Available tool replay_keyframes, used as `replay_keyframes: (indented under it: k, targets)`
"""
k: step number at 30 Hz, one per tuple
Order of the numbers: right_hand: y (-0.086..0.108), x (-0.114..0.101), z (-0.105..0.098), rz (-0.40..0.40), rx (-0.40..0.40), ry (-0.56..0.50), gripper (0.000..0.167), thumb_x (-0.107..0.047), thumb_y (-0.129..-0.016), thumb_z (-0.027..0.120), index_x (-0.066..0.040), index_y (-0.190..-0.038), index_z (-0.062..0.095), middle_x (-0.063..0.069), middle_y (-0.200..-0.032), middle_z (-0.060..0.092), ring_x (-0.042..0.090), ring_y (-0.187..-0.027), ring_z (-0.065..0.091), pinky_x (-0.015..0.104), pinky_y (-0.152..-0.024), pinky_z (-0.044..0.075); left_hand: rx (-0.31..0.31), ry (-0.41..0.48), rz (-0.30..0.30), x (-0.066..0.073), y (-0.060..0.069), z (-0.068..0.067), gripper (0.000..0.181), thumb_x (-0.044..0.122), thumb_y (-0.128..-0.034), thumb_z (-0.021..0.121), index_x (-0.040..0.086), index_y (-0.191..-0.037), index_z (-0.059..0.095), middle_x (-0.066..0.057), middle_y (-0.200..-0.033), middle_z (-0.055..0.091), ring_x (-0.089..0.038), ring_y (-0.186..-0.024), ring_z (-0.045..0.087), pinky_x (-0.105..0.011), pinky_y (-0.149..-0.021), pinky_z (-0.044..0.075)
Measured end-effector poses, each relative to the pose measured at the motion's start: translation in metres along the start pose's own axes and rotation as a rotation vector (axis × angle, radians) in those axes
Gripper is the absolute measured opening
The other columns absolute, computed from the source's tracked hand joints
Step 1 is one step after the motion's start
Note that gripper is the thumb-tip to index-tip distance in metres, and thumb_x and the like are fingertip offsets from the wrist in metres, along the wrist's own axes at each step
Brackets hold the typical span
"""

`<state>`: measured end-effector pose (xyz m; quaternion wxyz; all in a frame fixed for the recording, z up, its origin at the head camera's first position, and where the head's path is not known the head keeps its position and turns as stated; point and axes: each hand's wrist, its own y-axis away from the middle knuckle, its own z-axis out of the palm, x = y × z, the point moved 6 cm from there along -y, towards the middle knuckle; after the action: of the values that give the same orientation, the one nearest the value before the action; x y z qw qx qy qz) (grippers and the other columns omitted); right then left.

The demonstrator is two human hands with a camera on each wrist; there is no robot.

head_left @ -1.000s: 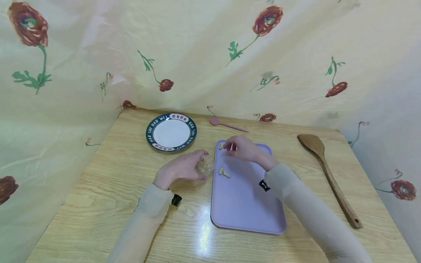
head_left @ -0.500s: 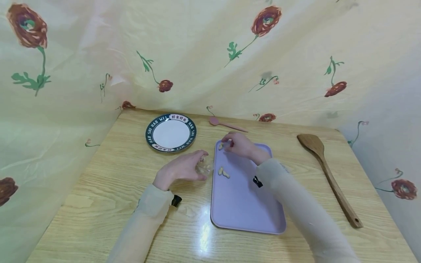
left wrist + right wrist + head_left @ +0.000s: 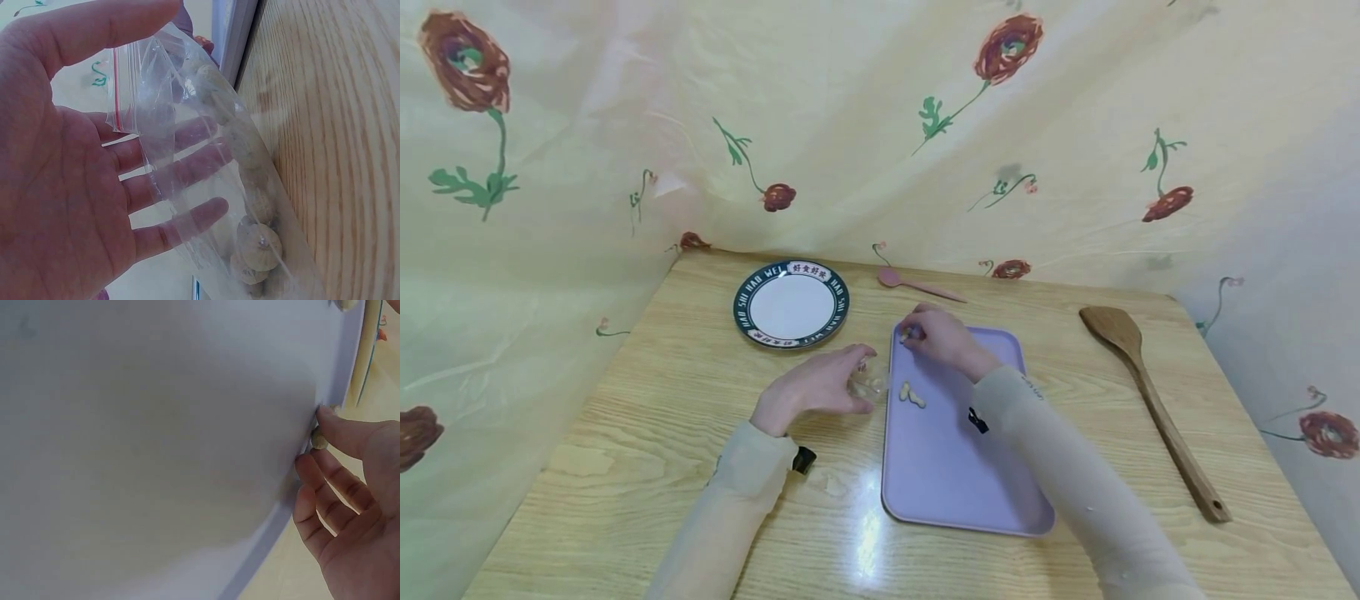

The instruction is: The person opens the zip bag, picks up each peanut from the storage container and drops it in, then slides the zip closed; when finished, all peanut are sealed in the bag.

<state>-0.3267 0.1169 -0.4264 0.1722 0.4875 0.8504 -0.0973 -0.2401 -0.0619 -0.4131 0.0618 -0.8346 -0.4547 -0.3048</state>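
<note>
My left hand grips a clear zip bag just left of the lilac tray. In the left wrist view, several peanuts lie along the bottom of the bag, and the fingers show through its film. At the tray's far left corner, my right hand has its thumb and fingers around a peanut, partly hidden between them. Two more peanuts lie on the tray near its left edge, closer to me than the right hand.
A white plate with a dark green rim stands behind the left hand. Beyond the tray lies a pink spoon. A long wooden spatula lies to the right on the wooden table. A flowered sheet hangs behind.
The right hand has shifted slightly left and its fingers have closed around the peanut at the tray's far left corner. The left hand and bag stay in place.
</note>
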Motion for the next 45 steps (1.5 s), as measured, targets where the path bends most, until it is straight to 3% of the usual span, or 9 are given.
replay_keyframes:
  k: [6,14,21,27,34,45]
  targets:
    - [0.001,0.0,0.002,0.0,0.004,-0.003,0.019,-0.015,-0.091,0.074,-0.006,-0.109,0.073,0.003,-0.092,0.064,0.019,-0.083,0.06,0.036,-0.075,0.051,-0.001,-0.006,-0.004,-0.001,0.0,0.001,0.081,0.039,-0.0823,0.079,0.014,-0.149,0.04,-0.007,-0.14,0.055,-0.025,-0.124,0.055,-0.041,-0.103,0.045]
    - [0.007,-0.005,-0.007,-0.021,0.012,-0.047,0.01,-0.012,-0.09,0.074,-0.007,-0.099,0.074,0.003,-0.088,0.066,0.019,-0.081,0.062,0.036,-0.074,0.052,-0.002,0.0,-0.019,-0.001,0.001,0.0,0.081,0.038,-0.0822,0.08,0.015,-0.149,0.04,-0.006,-0.14,0.055,-0.024,-0.125,0.054,-0.041,-0.104,0.045]
    - [0.019,-0.027,-0.023,-0.05,-0.013,-0.063,0.011,-0.018,-0.092,0.073,-0.01,-0.1,0.074,-0.001,-0.087,0.065,0.015,-0.076,0.059,0.031,-0.068,0.051,-0.005,0.003,-0.016,-0.001,0.0,-0.001,0.084,0.038,-0.0821,0.08,0.014,-0.151,0.038,-0.006,-0.143,0.053,-0.023,-0.126,0.053,-0.04,-0.104,0.044]
    - [0.03,-0.054,-0.033,-0.158,-0.047,-0.085,0.009,-0.017,-0.092,0.074,-0.011,-0.098,0.074,-0.005,-0.083,0.065,0.012,-0.072,0.057,0.029,-0.065,0.05,-0.002,-0.015,-0.011,-0.001,-0.001,-0.002,0.084,0.038,-0.0823,0.08,0.014,-0.151,0.038,-0.007,-0.144,0.052,-0.023,-0.127,0.053,-0.04,-0.105,0.044]
    - [0.036,-0.077,-0.028,-0.241,-0.111,-0.054,0.009,-0.015,-0.09,0.076,-0.011,-0.098,0.075,-0.007,-0.082,0.063,0.009,-0.072,0.056,0.025,-0.064,0.05,0.005,-0.028,0.01,-0.003,-0.002,-0.002,0.083,0.039,-0.082,0.08,0.013,-0.149,0.039,-0.007,-0.14,0.055,-0.023,-0.124,0.054,-0.038,-0.103,0.045]
    - [0.037,-0.094,-0.013,-0.247,-0.154,-0.031,0.008,-0.014,-0.088,0.078,-0.012,-0.096,0.077,-0.006,-0.084,0.067,0.008,-0.074,0.057,0.023,-0.065,0.05,-0.006,0.0,0.005,-0.001,0.0,-0.002,0.081,0.036,-0.0827,0.08,0.013,-0.149,0.04,-0.007,-0.135,0.058,-0.022,-0.118,0.057,-0.036,-0.098,0.047]
